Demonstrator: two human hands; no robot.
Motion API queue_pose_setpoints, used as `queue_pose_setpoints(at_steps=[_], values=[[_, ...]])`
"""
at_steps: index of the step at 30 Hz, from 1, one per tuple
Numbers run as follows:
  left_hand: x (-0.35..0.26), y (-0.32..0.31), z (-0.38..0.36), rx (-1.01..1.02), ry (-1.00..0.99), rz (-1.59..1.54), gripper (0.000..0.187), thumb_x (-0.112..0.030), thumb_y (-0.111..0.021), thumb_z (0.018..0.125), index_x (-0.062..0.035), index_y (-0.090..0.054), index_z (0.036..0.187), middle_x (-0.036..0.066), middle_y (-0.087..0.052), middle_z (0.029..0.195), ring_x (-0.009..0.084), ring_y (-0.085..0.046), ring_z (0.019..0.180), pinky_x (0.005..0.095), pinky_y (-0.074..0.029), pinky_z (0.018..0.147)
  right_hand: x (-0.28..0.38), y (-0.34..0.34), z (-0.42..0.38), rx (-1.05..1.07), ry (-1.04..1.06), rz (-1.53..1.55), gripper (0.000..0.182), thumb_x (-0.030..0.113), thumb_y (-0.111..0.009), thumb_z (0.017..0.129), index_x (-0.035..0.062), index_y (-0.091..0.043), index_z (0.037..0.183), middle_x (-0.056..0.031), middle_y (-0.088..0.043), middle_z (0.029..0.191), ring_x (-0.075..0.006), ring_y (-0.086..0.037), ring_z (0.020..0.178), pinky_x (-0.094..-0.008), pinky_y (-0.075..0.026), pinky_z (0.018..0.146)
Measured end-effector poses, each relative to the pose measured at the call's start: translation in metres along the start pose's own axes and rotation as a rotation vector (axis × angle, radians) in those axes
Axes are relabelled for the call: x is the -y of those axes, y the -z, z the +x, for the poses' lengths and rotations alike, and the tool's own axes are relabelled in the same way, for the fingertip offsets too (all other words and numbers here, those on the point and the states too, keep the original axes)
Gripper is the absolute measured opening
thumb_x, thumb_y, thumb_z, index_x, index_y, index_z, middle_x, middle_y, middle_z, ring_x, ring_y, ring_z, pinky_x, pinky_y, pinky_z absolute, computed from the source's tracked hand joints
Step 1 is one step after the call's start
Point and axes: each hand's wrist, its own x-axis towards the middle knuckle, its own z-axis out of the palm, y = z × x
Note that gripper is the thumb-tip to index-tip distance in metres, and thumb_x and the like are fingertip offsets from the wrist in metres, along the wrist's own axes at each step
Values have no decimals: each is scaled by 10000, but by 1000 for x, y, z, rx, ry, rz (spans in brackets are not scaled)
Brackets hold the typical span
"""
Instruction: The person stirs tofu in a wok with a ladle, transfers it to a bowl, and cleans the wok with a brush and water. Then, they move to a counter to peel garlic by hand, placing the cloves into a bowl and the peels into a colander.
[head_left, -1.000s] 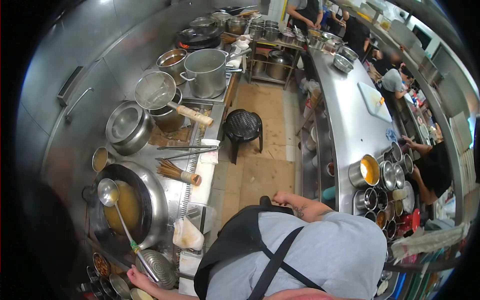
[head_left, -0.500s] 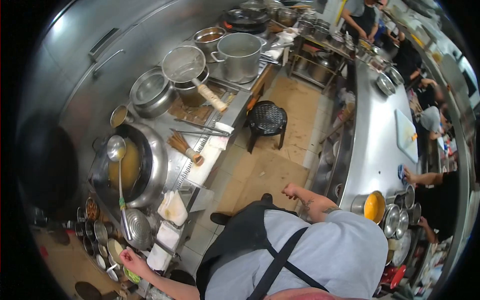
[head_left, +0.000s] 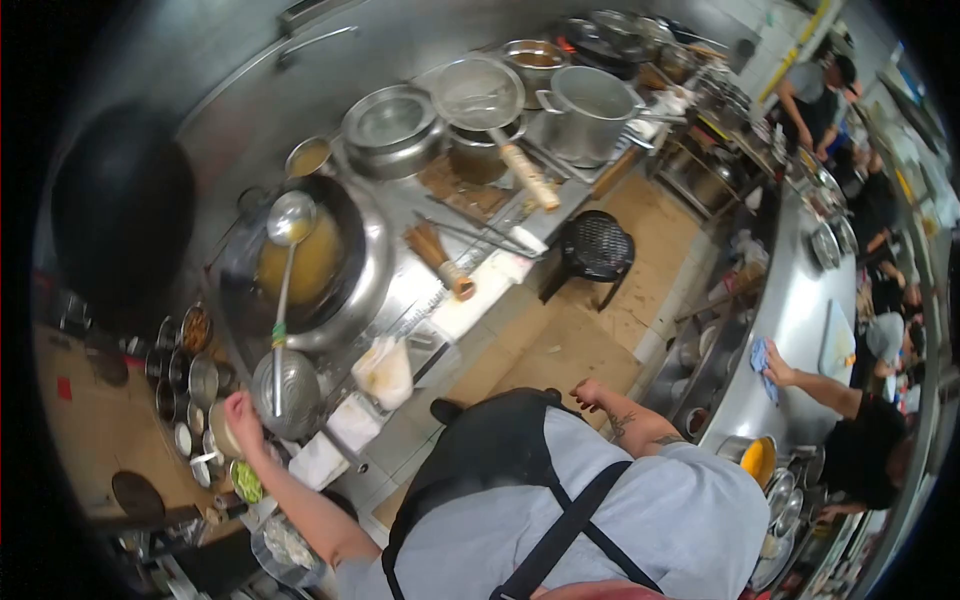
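- Left hand [head_left: 240,412] out over small seasoning bowls [head_left: 205,400] at desk edge, fingers curled; gripping anything? Cannot tell.
- Right hand [head_left: 590,394] loosely clenched, empty, hanging by apron.
- Ladle [head_left: 291,218] propped in wok [head_left: 320,262], bowl up, handle toward the reaching hand.
- Strainer [head_left: 285,392] parked beside wok.

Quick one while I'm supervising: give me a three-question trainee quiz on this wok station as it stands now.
1. True or false: the ladle rests with its bowl over the wok of yellowish liquid.
2. The left hand is nearest to: A) the black stool, B) the small seasoning bowls, C) the tall stockpot.
3. Fill in: the right hand holds ____.

Key: 1 true; 2 B; 3 nothing.
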Motion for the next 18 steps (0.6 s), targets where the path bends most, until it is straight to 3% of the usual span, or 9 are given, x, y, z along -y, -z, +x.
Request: queue_pose_setpoints(at_steps=[3,6,9,11,12,13,14,16,18], values=[[-4,-18,13,17,165,-167,89,-165,-646,923,-119,-577,954,-35,-529,719,45,-417,557,220,-321,479,36,2,25,-3,74,-25,327,300,-568,956,16,-644,1099,-130,-680,1015,-256,-694,799,-412,-567,647],[25,-35,33,27,-88,-47,78,-140,-657,916,-72,-627,941,-29,-593,779,48,-470,615,234,-365,519,110,24,37,6,84,3,296,296,-570,953,21,-653,1025,-108,-696,933,-241,-694,735,-393,-547,577],[-5,-51,30,159,90,-116,105,-172,-647,930,-71,-629,951,-26,-580,729,53,-468,594,228,-375,519,208,29,0,-44,283,76,322,306,-557,955,11,-674,898,-122,-707,860,-235,-687,687,-364,-535,553],[-43,-64,20,235,389,-156,248,-281,-638,946,-91,-594,1100,14,-573,846,113,-504,579,255,-453,525,266,25,-22,-147,469,-35,347,312,-576,942,-1,-669,826,-109,-704,792,-217,-687,682,-360,-533,563],[-58,-66,17,390,461,-142,365,-388,-601,964,-89,-565,1170,38,-583,918,155,-574,625,301,-533,565,290,22,-27,-230,568,-121,353,313,-589,932,-8,-666,806,-105,-699,750,-201,-687,683,-358,-532,577],[-57,-72,12,557,580,-449,449,-464,-568,971,-82,-546,1205,65,-612,926,195,-645,682,328,-556,556,310,19,-18,-369,724,-220,349,306,-616,896,-24,-648,791,-147,-685,727,-276,-681,691,-397,-527,601],[-75,-76,8,661,701,-464,525,-509,-528,973,-59,-525,1244,119,-648,1042,254,-695,767,358,-598,582,329,17,-10,-506,887,-317,351,300,-644,860,-41,-629,776,-189,-671,704,-351,-674,698,-436,-522,625],[-87,-95,-3,775,821,-708,501,-495,-464,1005,-77,-520,1275,136,-662,1081,234,-700,729,283,-571,511,365,2,-22,-615,1105,-416,311,289,-644,851,-16,-672,798,-194,-669,694,-328,-687,721,-427,-533,674],[-34,-112,15,1148,887,-1264,437,-433,-490,1013,-90,-514,1284,115,-675,1050,208,-697,757,291,-535,494,390,-12,-21,-540,1029,-584,383,338,-679,816,-5,-663,984,-253,-667,951,-399,-657,898,-454,-525,816]])
